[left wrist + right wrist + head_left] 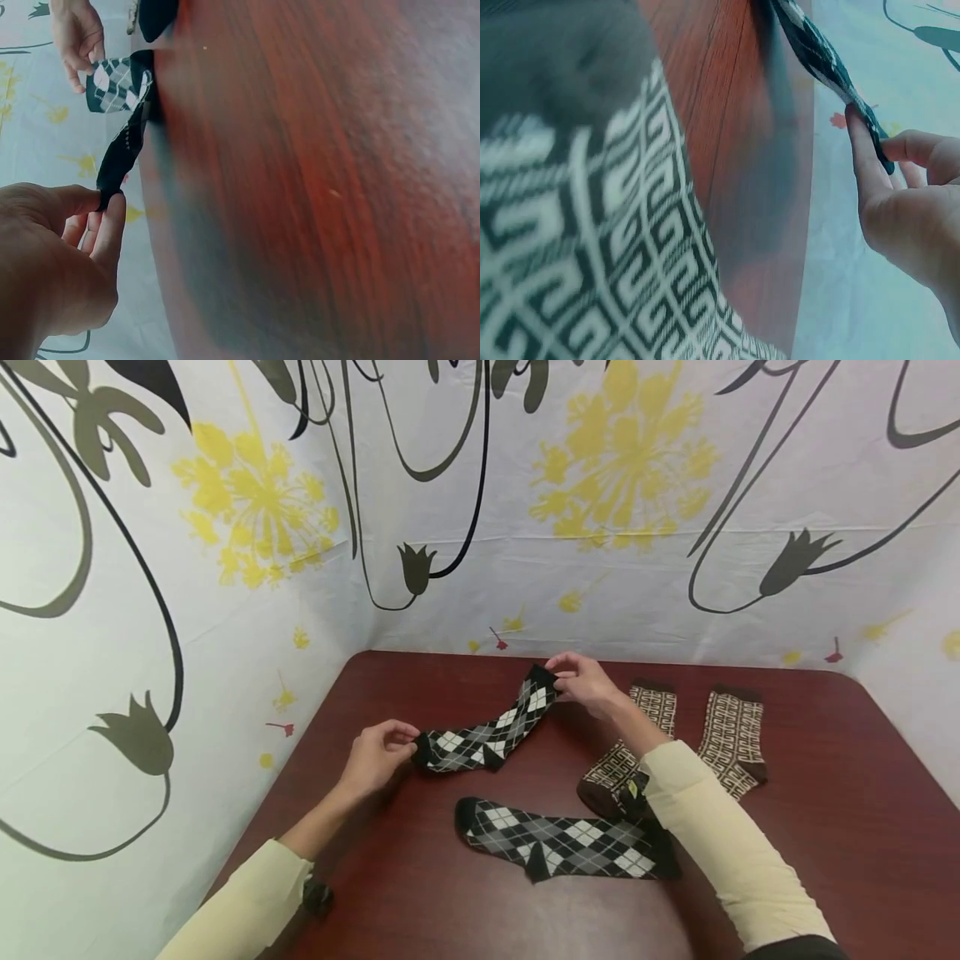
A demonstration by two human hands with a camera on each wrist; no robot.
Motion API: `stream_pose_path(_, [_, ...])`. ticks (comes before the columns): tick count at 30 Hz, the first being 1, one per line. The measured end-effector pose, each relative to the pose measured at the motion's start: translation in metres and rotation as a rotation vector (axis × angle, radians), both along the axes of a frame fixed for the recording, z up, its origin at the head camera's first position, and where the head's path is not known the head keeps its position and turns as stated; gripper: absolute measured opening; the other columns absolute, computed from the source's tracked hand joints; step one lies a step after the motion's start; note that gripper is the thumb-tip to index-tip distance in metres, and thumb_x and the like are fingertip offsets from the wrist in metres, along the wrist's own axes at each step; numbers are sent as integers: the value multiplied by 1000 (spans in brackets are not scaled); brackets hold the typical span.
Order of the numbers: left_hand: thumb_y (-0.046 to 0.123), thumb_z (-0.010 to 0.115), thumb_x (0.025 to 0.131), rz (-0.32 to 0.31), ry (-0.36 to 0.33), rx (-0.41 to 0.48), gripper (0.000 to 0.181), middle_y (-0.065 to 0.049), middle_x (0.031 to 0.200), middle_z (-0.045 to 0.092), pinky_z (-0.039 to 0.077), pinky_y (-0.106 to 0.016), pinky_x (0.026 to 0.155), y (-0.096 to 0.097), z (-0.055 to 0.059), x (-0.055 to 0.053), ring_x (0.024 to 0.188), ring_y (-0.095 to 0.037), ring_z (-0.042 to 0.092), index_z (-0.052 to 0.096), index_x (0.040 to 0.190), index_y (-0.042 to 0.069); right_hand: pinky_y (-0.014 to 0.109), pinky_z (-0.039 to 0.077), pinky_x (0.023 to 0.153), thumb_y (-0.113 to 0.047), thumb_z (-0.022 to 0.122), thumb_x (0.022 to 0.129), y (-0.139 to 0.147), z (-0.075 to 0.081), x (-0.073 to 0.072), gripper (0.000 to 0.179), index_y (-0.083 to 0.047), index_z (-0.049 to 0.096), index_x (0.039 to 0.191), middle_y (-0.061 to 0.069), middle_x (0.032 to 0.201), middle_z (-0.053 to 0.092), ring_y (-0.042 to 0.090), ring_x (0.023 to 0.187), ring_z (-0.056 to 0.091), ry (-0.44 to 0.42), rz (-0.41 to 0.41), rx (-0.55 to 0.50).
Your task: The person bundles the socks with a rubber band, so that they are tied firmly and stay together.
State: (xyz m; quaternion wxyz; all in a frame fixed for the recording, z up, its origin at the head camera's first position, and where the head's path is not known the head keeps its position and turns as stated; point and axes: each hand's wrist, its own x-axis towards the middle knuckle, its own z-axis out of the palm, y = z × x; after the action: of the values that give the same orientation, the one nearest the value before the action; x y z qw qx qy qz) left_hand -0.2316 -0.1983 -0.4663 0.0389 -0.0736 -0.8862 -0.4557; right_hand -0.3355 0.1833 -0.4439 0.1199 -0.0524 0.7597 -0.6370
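Both hands hold one black, grey and white argyle sock above the table, stretched between them. At its black toe, my left hand pinches the fabric between thumb and fingers, which the left wrist view shows closely. My right hand pinches the dark cuff at the other end, higher up. In the right wrist view, thumb and fingers of the right hand close on the sock's edge. A second argyle sock lies flat on the table nearer to me, its cuff partly behind the right forearm.
Two brown and cream patterned socks lie on the right: one sock partly under the right arm, the other sock beyond it. They rest on a reddish-brown table. A white floral-print cloth stands behind and at the sides.
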Motion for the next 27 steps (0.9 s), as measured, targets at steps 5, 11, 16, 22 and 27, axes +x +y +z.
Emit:
stream_pose_path(5, [4,81,94,-17,1,9,17,-8,102,78,59,-29,78,4,4,-1,88,-20,77,78,110,8,55,53,103,15,48,101,15,4,11,49,1,60,146,26,153,53,19,99,67,30,72,84])
stream_pose_path(11, [4,80,95,-46,16,24,17,-9,103,78,60,-30,78,9,13,-3,89,-21,77,77,111,8,58,51,105,12,47,100,31,8,26,52,-4,63,147,20,166,40,10,59,38,37,64,159])
stream_pose_path(16, [2,80,94,-73,26,49,18,-10,104,78,61,-31,80,13,19,-5,92,-24,78,78,111,7,53,53,103,11,48,101,45,14,41,53,-5,60,150,21,164,41,18,80,56,50,52,181])
stream_pose_path(22, [4,80,95,-102,13,65,18,-9,106,79,62,-36,84,21,27,-2,95,-23,78,78,112,8,34,42,56,7,48,105,64,23,58,53,-8,54,155,27,167,34,17,75,61,80,38,229])
stream_pose_path(27, [4,78,97,-128,0,65,18,-7,110,78,62,-37,86,27,32,0,99,-23,77,78,113,10,30,32,49,2,51,106,77,27,73,56,-15,50,160,28,165,36,9,54,35,70,29,247])
